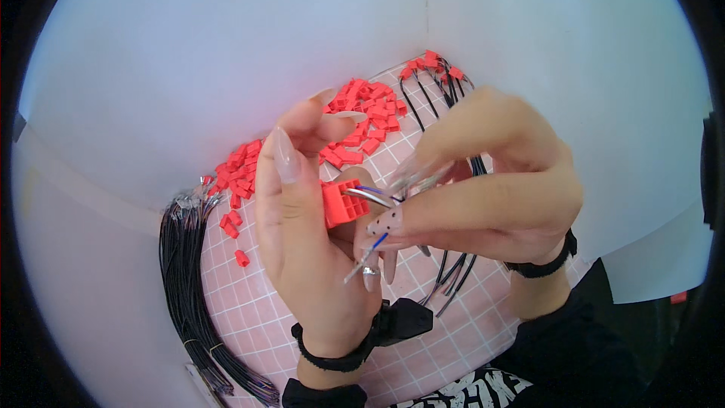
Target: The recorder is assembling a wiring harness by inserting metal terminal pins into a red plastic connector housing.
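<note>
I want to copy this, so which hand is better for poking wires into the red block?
Probably the right hand: it pinches wires close to the red block, which the left hand holds.

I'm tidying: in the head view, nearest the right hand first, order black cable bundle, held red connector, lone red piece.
1. Held red connector, left of right hand.
2. Lone red piece, farther left.
3. Black cable bundle, far left.

Red connector: left side hidden by left hand | wires: inner ends unseen | right hand: far fingertips blurred | black cables: middles covered | red heap: partly screened | printed clothing: cut by lower edge
</note>
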`<action>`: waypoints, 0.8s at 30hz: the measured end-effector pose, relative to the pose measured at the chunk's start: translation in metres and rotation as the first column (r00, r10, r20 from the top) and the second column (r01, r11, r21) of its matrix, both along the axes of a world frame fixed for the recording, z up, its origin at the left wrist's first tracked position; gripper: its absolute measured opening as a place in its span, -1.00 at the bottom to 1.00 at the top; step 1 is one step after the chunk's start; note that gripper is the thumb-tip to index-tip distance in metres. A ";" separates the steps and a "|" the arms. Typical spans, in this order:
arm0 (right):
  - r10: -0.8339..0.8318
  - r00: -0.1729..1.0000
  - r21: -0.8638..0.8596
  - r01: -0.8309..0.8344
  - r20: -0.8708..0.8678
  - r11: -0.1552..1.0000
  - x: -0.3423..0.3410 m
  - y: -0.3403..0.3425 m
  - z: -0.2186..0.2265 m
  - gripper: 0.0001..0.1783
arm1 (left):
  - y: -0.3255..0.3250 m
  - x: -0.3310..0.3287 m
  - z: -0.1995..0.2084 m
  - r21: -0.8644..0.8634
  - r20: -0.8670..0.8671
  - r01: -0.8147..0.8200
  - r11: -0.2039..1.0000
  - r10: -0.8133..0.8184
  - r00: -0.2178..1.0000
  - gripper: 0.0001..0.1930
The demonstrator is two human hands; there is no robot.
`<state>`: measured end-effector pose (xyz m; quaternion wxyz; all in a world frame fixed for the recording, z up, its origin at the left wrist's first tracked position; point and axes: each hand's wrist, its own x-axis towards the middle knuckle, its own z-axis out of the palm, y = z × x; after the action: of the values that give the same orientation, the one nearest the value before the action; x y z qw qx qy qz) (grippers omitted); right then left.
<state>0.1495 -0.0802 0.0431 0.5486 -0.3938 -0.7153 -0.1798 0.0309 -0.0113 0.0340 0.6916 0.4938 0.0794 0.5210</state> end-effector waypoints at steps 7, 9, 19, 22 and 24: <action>-0.117 0.974 0.122 0.095 0.195 0.988 -0.009 -0.001 0.017 -0.77 | -0.007 0.004 0.013 -0.163 0.067 -0.060 0.985 0.071 0.995 -0.66; -0.001 0.983 0.125 -0.022 0.183 0.992 -0.007 -0.002 0.014 -0.72 | -0.004 0.005 0.012 -0.169 0.040 -0.042 0.985 0.050 0.998 -0.66; -0.102 0.990 -0.106 0.091 -0.095 0.990 -0.021 -0.002 0.005 -0.83 | -0.002 0.005 0.003 -0.002 0.012 -0.175 0.985 0.175 0.984 -0.68; -0.282 0.959 0.074 0.279 0.035 0.957 -0.020 0.000 0.004 -0.84 | -0.008 0.007 0.006 -0.033 0.010 -0.201 0.979 0.201 0.979 -0.69; -0.384 0.911 0.098 0.373 0.151 0.923 -0.021 -0.001 0.005 -0.84 | -0.003 0.009 0.002 -0.017 0.007 -0.220 0.975 0.220 0.975 -0.69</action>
<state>0.1287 -0.0816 0.0478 0.4543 -0.4898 -0.6624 -0.3389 0.0395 -0.0145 0.0361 0.6340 0.4740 0.1347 0.5960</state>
